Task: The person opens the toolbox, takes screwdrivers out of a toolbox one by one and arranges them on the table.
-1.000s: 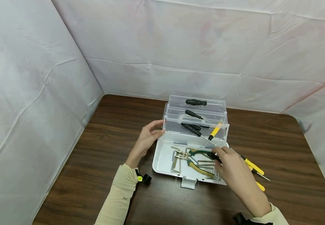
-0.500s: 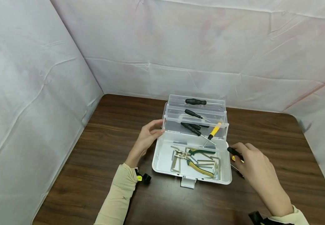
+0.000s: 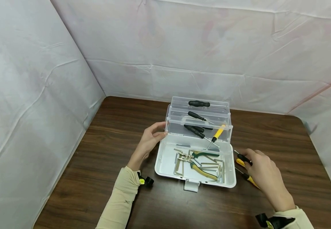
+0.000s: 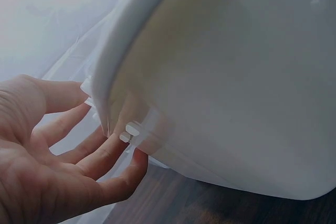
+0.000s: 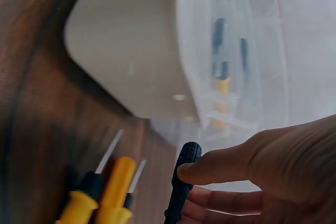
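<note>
A white toolbox point(image 3: 165, 168) stands with its clear stepped trays point(image 3: 179, 122) raised at the back. At its left side, my left hand point(image 3: 150, 140) holds the edge of the clear trays; in the left wrist view the fingers point(image 4: 113, 153) bend around the box's corner. To the right of the box, my right hand point(image 3: 264, 171) pinches a black-handled screwdriver point(image 5: 185, 163) between thumb and fingers. Several yellow-and-black screwdrivers point(image 5: 81, 203) lie just beneath that hand on the table, partly covered in the head view.
Inside the box are pliers point(image 3: 202, 171) with green and yellow handles, and several hex keys point(image 3: 179, 165). Black screwdrivers point(image 3: 199, 103) and a yellow one point(image 3: 218, 133) rest in the trays. A latch point(image 3: 191, 186) juts from the front. White cloth point(image 3: 194, 47) walls the brown table point(image 3: 119, 117).
My right hand has carried the black screwdriver out of the box, rightward, then lowered it beside the yellow-and-black screwdrivers. The left hand stays on the trays.
</note>
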`<state>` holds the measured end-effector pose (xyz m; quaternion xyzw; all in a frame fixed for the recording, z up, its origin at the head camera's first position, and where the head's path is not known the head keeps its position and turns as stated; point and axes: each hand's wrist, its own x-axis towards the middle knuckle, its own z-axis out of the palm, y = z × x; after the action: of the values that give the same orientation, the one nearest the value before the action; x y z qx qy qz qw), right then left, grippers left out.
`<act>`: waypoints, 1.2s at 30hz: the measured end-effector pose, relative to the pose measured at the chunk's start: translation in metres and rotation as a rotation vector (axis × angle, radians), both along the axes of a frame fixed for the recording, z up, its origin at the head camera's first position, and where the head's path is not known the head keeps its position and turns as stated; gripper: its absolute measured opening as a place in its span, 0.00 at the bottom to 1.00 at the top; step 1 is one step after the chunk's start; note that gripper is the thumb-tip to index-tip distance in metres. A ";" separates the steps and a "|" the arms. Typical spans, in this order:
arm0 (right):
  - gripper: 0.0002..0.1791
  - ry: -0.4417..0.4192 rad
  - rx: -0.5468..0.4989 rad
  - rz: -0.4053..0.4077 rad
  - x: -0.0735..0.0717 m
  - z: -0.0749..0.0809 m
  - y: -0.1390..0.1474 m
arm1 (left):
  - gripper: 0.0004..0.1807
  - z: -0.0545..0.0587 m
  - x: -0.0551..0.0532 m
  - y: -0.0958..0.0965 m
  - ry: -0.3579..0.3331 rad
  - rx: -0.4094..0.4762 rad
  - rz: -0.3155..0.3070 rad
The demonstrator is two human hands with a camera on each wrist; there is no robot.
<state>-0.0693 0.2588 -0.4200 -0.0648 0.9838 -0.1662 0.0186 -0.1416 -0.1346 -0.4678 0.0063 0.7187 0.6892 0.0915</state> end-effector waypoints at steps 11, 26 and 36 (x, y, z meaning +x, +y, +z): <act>0.16 -0.057 -0.014 0.008 -0.002 -0.030 0.011 | 0.26 0.000 -0.001 0.000 0.005 0.005 -0.001; 0.13 -0.061 0.002 -0.004 0.002 -0.038 0.006 | 0.26 -0.001 -0.001 0.001 0.009 0.013 -0.002; 0.11 -0.034 0.002 -0.011 0.002 -0.042 0.005 | 0.26 -0.002 -0.001 0.000 0.019 0.020 -0.005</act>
<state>-0.0675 0.2634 -0.4620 -0.0567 0.9838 -0.1665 0.0347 -0.1429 -0.1346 -0.4700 0.0157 0.7126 0.6961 0.0863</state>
